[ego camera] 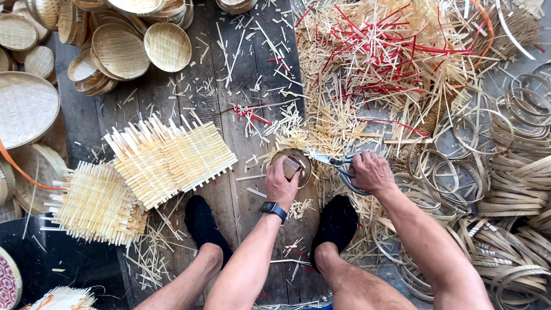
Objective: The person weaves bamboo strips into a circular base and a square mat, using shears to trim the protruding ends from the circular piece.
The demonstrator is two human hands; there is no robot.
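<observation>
My left hand, with a dark watch on the wrist, presses a small wooden block down into a small round woven bamboo basket on the plank floor. My right hand grips the handles of grey scissors. Their blades point left at the basket's rim. Two square woven bamboo mats with untrimmed ends lie to the left, one partly overlapping the other.
Finished round baskets are piled at the top left. Cut bamboo strips, some red, litter the floor ahead. Bamboo hoops are heaped at the right. My feet in black socks rest below the basket.
</observation>
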